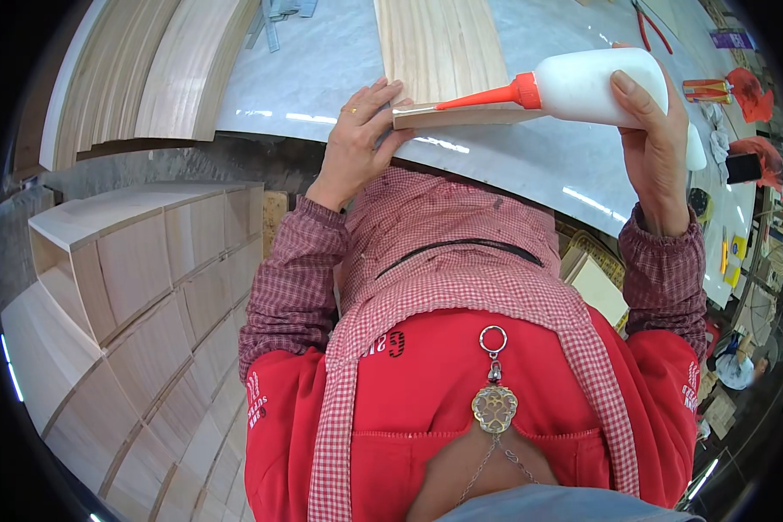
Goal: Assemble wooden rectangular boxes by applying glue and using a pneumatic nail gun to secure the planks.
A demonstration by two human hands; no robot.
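In my right hand is a white glue bottle with a red cap and a long red nozzle, tipped over sideways. The nozzle tip touches or hovers just above the near edge of a pale wooden board; I cannot tell which. A whitish line of glue lies along that edge, left of the tip. My left hand grips the board's left end, fingers above and thumb on the near side. Behind this edge a wide grooved wooden panel stretches away over the table.
Stacked long boards stand on the left of the pale table. Wooden boxes are piled below them. Metal strips and red-handled pliers lie at the back. A person is far right.
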